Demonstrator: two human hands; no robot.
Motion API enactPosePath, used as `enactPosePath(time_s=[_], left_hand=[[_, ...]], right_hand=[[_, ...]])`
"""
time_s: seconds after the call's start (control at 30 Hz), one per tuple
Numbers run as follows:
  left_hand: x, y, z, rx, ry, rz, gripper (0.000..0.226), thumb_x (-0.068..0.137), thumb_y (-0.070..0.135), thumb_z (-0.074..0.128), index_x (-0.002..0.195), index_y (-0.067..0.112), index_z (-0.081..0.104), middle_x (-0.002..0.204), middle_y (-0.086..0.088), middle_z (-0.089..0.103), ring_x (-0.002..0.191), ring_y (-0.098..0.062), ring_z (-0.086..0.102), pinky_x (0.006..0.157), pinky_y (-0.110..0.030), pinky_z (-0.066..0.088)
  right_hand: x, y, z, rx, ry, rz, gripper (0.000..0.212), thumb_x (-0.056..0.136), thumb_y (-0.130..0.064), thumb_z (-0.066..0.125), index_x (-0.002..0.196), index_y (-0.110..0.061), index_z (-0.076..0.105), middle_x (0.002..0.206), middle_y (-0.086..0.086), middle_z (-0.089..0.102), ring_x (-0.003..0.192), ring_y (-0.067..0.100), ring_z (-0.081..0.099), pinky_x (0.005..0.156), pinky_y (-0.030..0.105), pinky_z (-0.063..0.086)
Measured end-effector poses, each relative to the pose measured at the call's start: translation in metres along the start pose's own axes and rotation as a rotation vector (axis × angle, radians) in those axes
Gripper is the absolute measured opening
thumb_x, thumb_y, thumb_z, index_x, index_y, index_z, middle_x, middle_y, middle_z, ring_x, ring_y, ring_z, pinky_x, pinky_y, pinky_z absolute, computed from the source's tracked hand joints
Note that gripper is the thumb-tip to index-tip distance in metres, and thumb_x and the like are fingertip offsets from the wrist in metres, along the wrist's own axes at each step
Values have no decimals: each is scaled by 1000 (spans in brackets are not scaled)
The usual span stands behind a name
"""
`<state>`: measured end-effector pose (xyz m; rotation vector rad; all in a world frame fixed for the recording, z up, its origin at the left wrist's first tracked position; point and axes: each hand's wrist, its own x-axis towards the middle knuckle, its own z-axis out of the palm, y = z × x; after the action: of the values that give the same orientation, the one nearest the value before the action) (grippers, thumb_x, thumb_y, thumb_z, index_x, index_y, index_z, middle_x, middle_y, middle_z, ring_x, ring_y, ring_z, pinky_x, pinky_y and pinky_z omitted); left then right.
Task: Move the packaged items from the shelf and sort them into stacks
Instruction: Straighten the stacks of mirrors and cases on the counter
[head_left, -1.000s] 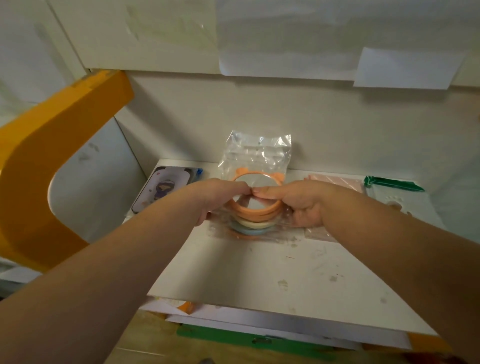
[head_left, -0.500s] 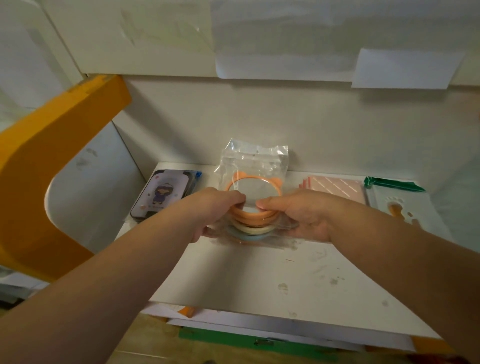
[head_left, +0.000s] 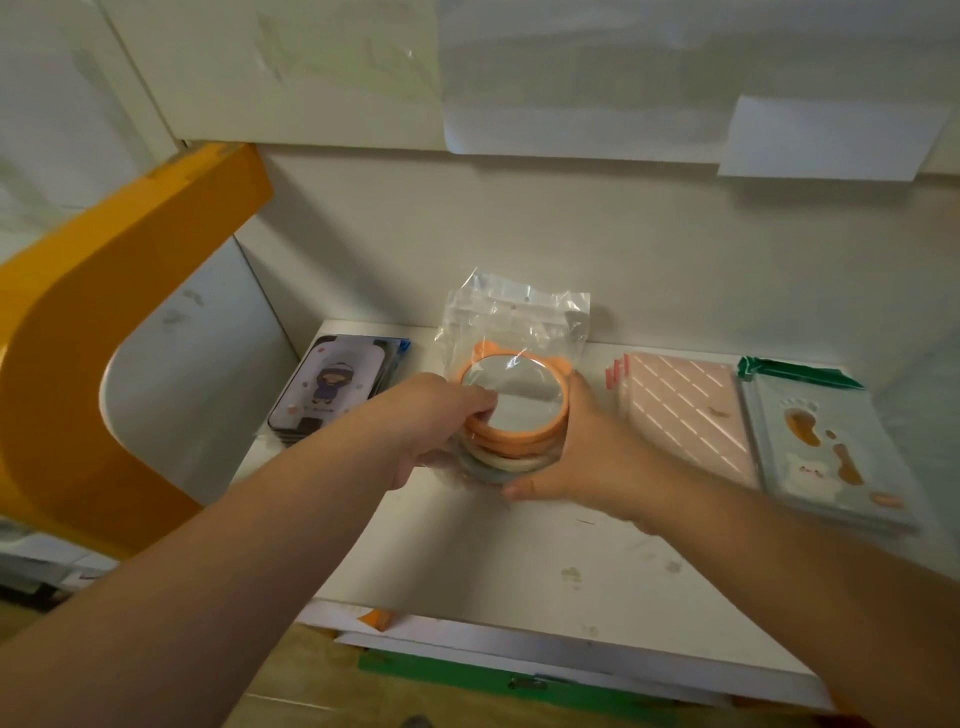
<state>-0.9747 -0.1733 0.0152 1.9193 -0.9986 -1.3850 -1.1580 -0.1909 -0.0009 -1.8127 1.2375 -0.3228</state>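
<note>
Head view: I see my left hand (head_left: 441, 421) and right hand (head_left: 582, 457) curled around one stack of bagged round mirrors (head_left: 511, 415) mid-shelf (head_left: 519, 561), four rims countable. One dark stack (head_left: 332, 389) sits left; pink stack (head_left: 685, 415) and mint stack (head_left: 826, 452) right.

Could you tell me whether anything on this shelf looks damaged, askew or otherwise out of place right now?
Nothing looks damaged or spilled. The shelf board carries a few smudges and scuffs near its front. The stack of round mirrors in clear bags sits slightly stepped rather than flush, held between the left hand and right hand.
</note>
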Motion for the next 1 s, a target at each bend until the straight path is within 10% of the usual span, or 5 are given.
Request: enactPosePath(time_s=[0.07, 0.3, 1.0], left_hand=[[-1, 0, 1, -12, -8, 7, 9, 81, 23, 67, 83, 14, 63, 83, -11, 58, 73, -26, 58, 89, -47, 56], [-2, -1, -1, -74, -38, -6, 7, 87, 17, 63, 82, 14, 58, 83, -11, 53, 73, -24, 55, 89, -41, 57], [4, -23, 7, -27, -36, 73, 23, 70, 41, 60, 72, 20, 51, 74, -4, 49, 74, -22, 46, 76, -37, 40]], right_hand=[[6, 11, 14, -50, 108, -34, 126, 47, -43, 96, 146, -39, 18, 116, -15, 60, 96, 15, 60, 96, 42, 53], [25, 29, 27, -108, 185, -68, 123, 36, -83, 79, 141, -36, 37, 113, -19, 68, 99, 3, 68, 83, 34, 58], [4, 10, 8, 303, 37, -191, 67, 71, -8, 88, 129, -29, 60, 116, -11, 73, 109, 6, 67, 97, 32, 54]])
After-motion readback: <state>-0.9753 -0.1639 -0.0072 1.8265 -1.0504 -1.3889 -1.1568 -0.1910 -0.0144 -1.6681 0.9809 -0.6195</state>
